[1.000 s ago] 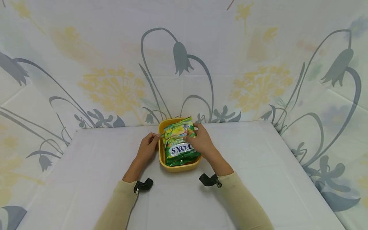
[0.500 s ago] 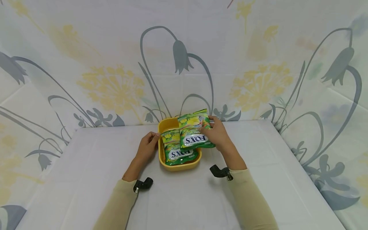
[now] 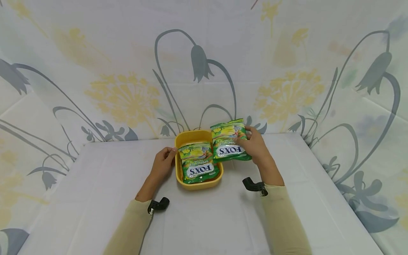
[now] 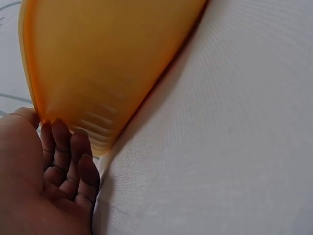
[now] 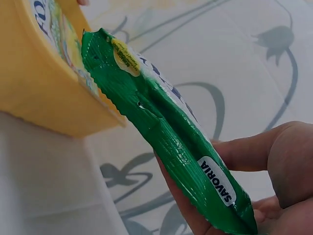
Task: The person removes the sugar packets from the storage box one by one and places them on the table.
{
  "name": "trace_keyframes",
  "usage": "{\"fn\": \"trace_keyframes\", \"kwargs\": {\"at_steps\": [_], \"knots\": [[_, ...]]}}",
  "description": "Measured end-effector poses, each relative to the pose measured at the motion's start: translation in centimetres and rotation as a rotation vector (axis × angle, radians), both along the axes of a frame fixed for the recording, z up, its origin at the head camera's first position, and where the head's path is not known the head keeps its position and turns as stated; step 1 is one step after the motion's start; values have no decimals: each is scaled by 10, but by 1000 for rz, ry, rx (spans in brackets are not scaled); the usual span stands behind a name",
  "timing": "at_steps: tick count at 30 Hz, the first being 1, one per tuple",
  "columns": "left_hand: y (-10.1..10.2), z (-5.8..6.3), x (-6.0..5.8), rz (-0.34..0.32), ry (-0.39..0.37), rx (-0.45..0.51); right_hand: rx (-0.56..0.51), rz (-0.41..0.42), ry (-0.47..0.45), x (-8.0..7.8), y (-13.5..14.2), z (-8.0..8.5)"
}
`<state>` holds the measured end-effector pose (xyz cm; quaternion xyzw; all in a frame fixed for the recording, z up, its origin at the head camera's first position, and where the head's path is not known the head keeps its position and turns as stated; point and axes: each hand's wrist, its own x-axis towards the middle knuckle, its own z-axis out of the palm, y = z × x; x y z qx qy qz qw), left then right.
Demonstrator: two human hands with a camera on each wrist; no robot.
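A yellow plastic basket [image 3: 199, 186] stands near the table's back edge with a green FOX'S candy packet [image 3: 197, 163] lying in it. My left hand [image 3: 163, 163] pinches the basket's left rim, thumb over the edge and fingers against the outer wall in the left wrist view. Just right of the basket, my right hand [image 3: 256, 145] holds a second green FOX'S candy packet [image 3: 227, 140] by its right side. In the right wrist view this packet [image 5: 161, 132] is raised between thumb and fingers, its green end towards the camera.
The white-covered table [image 3: 197, 219] runs back to an upright floral cloth [image 3: 204, 95]. A black wrist camera [image 3: 159, 204] sits on the left sleeve and another camera [image 3: 253, 185] on the right sleeve.
My right hand has lifted the upper packet out of the basket and carried it to the right, uncovering the packet beneath. The left hand has stayed at the rim.
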<state>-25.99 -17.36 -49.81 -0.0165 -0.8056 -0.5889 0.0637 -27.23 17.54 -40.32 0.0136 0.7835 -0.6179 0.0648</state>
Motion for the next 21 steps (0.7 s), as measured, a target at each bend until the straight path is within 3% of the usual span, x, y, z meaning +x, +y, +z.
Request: {"fn": "trace_keyframes", "kwargs": {"at_steps": [21], "knots": [[-1, 2, 0, -12, -40, 182, 43, -47, -77, -16, 35, -28]]}}
